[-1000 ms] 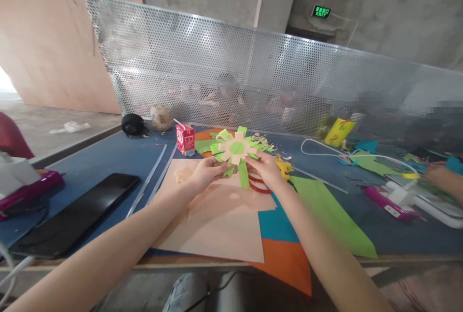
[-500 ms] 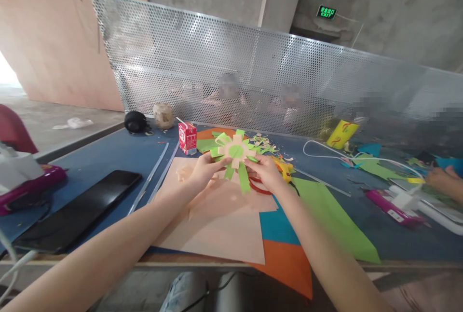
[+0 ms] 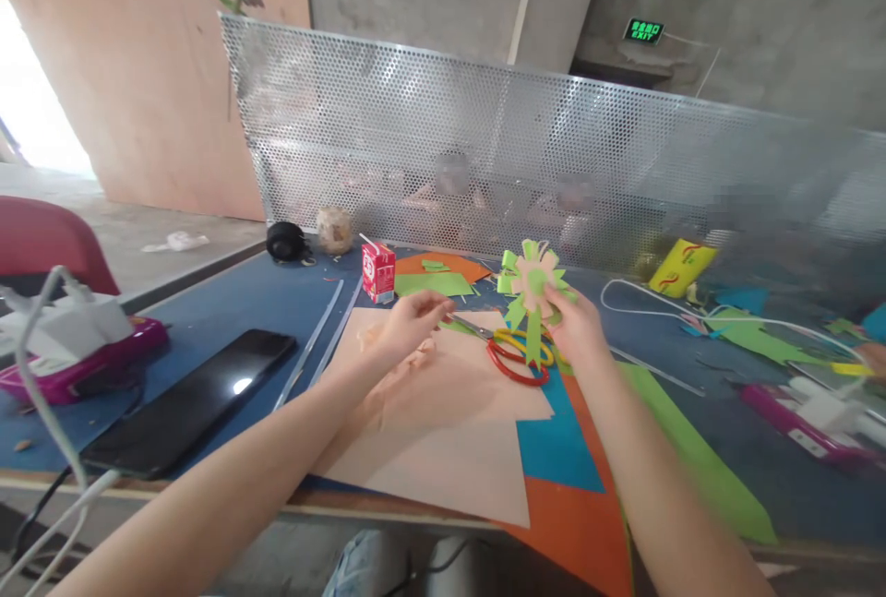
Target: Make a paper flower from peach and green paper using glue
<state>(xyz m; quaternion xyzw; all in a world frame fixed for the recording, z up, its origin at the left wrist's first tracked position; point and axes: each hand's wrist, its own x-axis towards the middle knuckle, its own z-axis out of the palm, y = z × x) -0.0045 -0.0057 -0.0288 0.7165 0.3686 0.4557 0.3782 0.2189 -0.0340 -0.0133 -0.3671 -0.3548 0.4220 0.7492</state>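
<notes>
My right hand [image 3: 576, 325] is closed on a paper flower [image 3: 536, 281] with green and pale peach petals, a green centre and a green strip hanging down. My left hand [image 3: 419, 325] has its fingers pressed together over the peach paper; whether anything is in them cannot be made out. Its fingertips are close to the blade tips of the scissors [image 3: 512, 376], which have red and yellow handles; contact is unclear. Curled peach paper scraps [image 3: 408, 364] lie beneath my left wrist on the peach sheet [image 3: 429, 449].
Orange [image 3: 581, 532], blue [image 3: 560, 454] and green sheets [image 3: 699, 449] lie to the right. Behind stands a red drink carton [image 3: 377, 272]. A phone [image 3: 194, 399] and power strip [image 3: 89, 352] are at left. A perforated metal screen [image 3: 415, 117] borders the back; a yellow packet [image 3: 684, 267] stands right.
My left hand has let go of the flower and moved apart from it. My right hand has carried the flower to the right, uncovering the scissors. The view has shifted slightly.
</notes>
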